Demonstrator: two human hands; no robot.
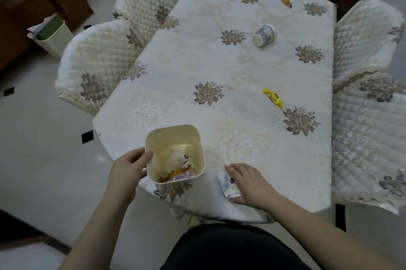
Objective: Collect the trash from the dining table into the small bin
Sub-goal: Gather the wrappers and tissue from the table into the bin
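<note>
Floral cream tablecloth [219, 67]: left hand [127, 169] clasps cream square plastic bin [197, 138] at near edge, steadying it; right hand [249, 183] closes around crumpled flowered paper cup [226, 181] beside it.

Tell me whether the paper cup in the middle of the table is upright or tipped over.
Tipped over. The paper cup lies on its side on the table, its round end facing the camera.

Both forearms are bare with no sleeves in view, above a dark black garment [230, 247] at the waist.
</note>
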